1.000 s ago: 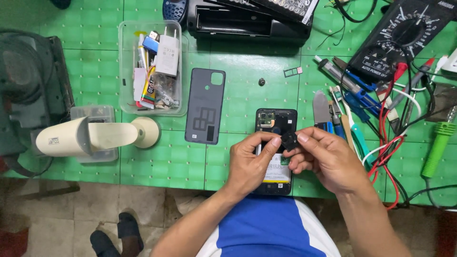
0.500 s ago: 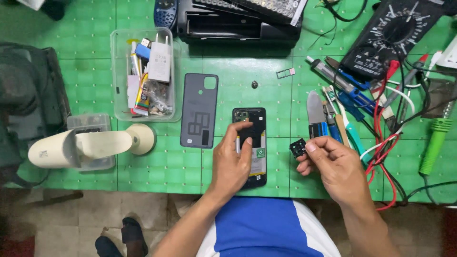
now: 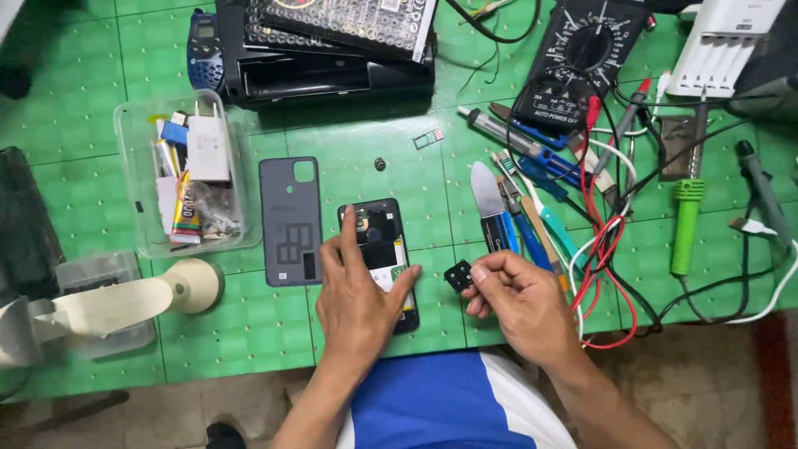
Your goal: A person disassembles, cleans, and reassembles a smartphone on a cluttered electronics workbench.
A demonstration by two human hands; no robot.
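Observation:
An opened smartphone (image 3: 376,237) lies back-up on the green cutting mat (image 3: 366,158), its insides showing. My left hand (image 3: 357,295) rests flat on its lower half, index finger stretched toward the top. My right hand (image 3: 514,301) pinches a small black square part (image 3: 457,276) just to the right of the phone, slightly above the mat. The phone's grey back cover (image 3: 291,220) lies to the left of the phone.
A clear plastic box (image 3: 187,175) of chargers and bits stands at left. A blue-handled flat pry tool (image 3: 490,208), screwdrivers, a soldering iron (image 3: 688,212), red and black leads and a multimeter (image 3: 582,58) crowd the right. A small screw (image 3: 380,164) and a SIM tray (image 3: 428,139) lie above the phone.
My right hand has drawn the small black part away from the phone to the right. My left hand has settled flat on the phone. The view has shifted.

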